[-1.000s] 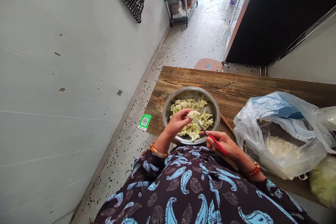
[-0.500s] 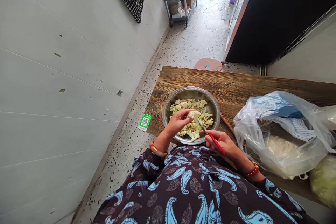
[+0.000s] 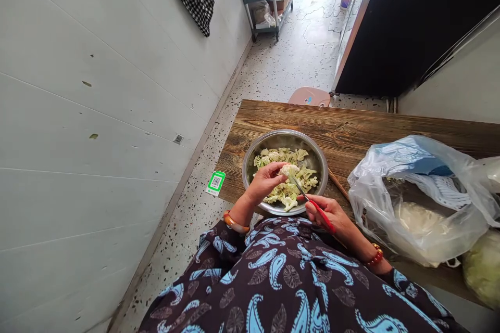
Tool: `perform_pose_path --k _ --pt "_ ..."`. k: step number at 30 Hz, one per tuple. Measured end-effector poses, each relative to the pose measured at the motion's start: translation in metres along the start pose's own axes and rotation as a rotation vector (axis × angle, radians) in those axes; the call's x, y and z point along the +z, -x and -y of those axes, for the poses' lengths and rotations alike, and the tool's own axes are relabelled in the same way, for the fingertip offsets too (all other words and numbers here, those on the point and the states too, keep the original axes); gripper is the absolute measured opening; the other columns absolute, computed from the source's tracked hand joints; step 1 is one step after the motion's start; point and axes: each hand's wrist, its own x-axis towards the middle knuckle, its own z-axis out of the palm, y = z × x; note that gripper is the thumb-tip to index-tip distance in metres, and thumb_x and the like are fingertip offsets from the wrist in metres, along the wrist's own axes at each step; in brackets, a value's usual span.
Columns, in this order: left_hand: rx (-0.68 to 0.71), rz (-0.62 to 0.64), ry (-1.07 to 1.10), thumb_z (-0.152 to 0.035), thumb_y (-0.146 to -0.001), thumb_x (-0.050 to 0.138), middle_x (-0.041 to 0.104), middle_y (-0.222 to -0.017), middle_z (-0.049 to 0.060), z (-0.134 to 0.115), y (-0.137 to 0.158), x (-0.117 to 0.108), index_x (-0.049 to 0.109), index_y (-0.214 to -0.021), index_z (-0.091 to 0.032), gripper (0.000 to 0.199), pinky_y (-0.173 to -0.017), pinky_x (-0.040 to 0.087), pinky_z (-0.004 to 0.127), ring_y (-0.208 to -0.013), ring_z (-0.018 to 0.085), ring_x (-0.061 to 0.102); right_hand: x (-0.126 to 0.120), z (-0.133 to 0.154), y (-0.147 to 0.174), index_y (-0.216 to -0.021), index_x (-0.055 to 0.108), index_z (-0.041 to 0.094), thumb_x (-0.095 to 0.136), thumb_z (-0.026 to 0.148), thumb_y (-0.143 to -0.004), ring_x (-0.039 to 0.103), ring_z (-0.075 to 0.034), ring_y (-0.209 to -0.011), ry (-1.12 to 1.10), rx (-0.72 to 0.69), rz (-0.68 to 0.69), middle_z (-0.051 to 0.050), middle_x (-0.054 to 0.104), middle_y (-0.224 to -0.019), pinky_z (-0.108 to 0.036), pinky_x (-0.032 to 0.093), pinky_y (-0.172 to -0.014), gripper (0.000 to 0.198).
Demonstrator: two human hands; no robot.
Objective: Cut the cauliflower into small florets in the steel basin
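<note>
Over a round steel bowl point(image 3: 247, 166), my left hand point(image 3: 264, 183) pinches a pale cauliflower floret point(image 3: 289, 170) between thumb and fingers. My right hand point(image 3: 329, 214) grips red-handled scissors point(image 3: 321, 213), whose blades point up and left and touch the floret's underside. Whether the blades are apart is too small to tell. Below both hands, cut cauliflower pieces point(image 3: 287, 203) lie in the bowl, partly hidden by my left hand.
The bowl stands on a dark wooden table point(image 3: 281, 112). To its right sit a clear plastic bag point(image 3: 414, 203) and a wrapped pale green vegetable point(image 3: 484, 270). Something like a brown stick point(image 3: 338, 184) lies beside the bowl. A green QR card point(image 3: 216, 182) is at the left edge.
Almost nothing differs. Both hands, the floret and the scissors keep their places over the bowl; the view has shifted very slightly.
</note>
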Motion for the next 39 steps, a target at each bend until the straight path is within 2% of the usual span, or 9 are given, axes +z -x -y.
perform_pose_path --k 8,15,20,26,31,39 --pt "0.008 0.017 0.002 -0.033 -0.075 0.077 0.068 -0.108 0.011 0.001 -0.001 0.000 0.072 -0.111 -0.015 0.041 -0.089 0.047 0.033 -0.100 0.023 0.061 0.001 0.003 0.001 -0.108 0.067 0.011 0.063 0.068 -0.078 0.033 -0.008 -0.050 0.015 -0.009 0.004 0.005 0.045 -0.056 -0.023 0.024 -0.047 0.064" --pt "0.002 0.002 0.004 -0.033 -0.073 0.078 0.069 -0.111 0.011 0.004 0.002 -0.004 0.072 -0.109 -0.016 0.040 -0.091 0.047 0.034 -0.103 0.023 0.061 0.002 -0.001 -0.002 -0.105 0.070 0.010 0.063 0.065 -0.079 0.033 -0.008 -0.050 0.077 -0.051 0.008 0.006 0.041 -0.056 -0.023 0.026 -0.048 0.061" --pt "-0.028 -0.008 0.063 -0.031 -0.071 0.081 0.070 -0.114 0.010 0.007 0.004 -0.005 0.072 -0.109 -0.017 0.041 -0.094 0.047 0.034 -0.104 0.023 0.062 -0.001 -0.002 -0.003 -0.103 0.072 0.011 0.068 0.060 -0.077 0.034 -0.009 -0.054 0.155 -0.115 0.009 0.004 0.045 -0.060 -0.023 0.028 -0.049 0.056" --pt "-0.030 -0.006 0.078 -0.032 -0.071 0.081 0.070 -0.115 0.010 0.011 0.002 -0.003 0.071 -0.110 -0.017 0.044 -0.096 0.046 0.035 -0.106 0.024 0.063 -0.004 -0.002 -0.002 -0.104 0.073 0.012 0.067 0.060 -0.078 0.034 -0.009 -0.055 0.132 -0.144 0.011 0.004 0.044 -0.060 -0.023 0.029 -0.050 0.054" --pt "-0.030 0.001 0.090 -0.032 -0.071 0.081 0.070 -0.115 0.010 0.011 0.003 -0.002 0.071 -0.111 -0.017 0.045 -0.097 0.046 0.036 -0.107 0.024 0.062 -0.002 0.000 -0.002 -0.104 0.072 0.012 0.068 0.060 -0.077 0.032 -0.009 -0.055 0.099 -0.114 0.002 0.004 0.041 -0.059 -0.023 0.028 -0.049 0.055" --pt "0.041 0.000 -0.064 -0.036 -0.074 0.078 0.069 -0.112 0.010 0.005 0.003 -0.003 0.071 -0.111 -0.016 0.043 -0.094 0.046 0.034 -0.103 0.023 0.061 0.001 0.003 -0.006 -0.105 0.070 0.012 0.066 0.062 -0.077 0.032 -0.009 -0.052 0.054 -0.042 0.002 0.005 0.042 -0.058 -0.023 0.024 -0.046 0.057"
